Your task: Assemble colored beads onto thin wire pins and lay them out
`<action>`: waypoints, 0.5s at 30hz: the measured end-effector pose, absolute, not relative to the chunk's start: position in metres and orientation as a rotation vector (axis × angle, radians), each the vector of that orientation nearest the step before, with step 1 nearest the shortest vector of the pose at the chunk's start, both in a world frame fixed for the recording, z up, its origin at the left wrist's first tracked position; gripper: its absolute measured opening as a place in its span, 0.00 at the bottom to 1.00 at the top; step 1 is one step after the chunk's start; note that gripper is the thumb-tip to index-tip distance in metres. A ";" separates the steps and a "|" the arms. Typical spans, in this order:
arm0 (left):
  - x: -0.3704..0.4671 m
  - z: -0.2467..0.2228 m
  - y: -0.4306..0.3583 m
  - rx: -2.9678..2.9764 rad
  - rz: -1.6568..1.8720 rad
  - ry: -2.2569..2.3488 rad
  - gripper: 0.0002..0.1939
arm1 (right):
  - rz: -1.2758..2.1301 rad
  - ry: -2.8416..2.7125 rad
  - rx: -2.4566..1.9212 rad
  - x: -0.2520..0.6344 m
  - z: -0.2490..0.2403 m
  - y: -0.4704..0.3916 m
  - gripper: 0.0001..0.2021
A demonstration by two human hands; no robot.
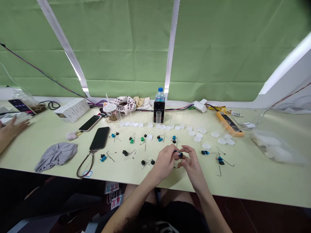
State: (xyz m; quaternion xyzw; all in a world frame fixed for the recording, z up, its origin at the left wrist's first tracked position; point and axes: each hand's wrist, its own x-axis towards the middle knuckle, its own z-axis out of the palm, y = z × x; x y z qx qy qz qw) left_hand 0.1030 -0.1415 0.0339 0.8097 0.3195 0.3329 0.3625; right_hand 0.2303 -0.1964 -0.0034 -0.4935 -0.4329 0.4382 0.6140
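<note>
My left hand [166,160] is closed, pinching a small black-and-blue part [180,154] between thumb and fingers. From the other side, my right hand [192,166] curls its fingers and thumb round the black end of the same part. Both hands are just above the table near its front edge. Around them lie several similar small parts with thin L-shaped metal keys: a blue one [220,160] to the right, another blue one [205,152], a pair of black round pieces [152,162] to the left, and a green one [142,139] further back.
White round caps [197,139] and clear tubes [158,117] line the back. A phone timer [159,110] leans on a water bottle [160,94]. An orange multimeter [229,124], plastic bag [274,147], phones [99,138] and grey cloth [57,157] surround the work. Another person's hand [14,129] is far left.
</note>
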 end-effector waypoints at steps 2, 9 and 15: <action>0.103 0.034 -0.143 2.081 0.840 0.813 0.09 | 1.088 -0.999 -1.143 0.229 -0.005 -0.195 0.20; 0.107 0.039 -0.141 1.950 0.869 0.834 0.08 | 1.080 -1.051 -1.141 0.233 -0.001 -0.190 0.23; 0.113 0.045 -0.139 2.043 0.856 0.823 0.09 | 0.947 -1.055 -1.255 0.233 -0.002 -0.189 0.23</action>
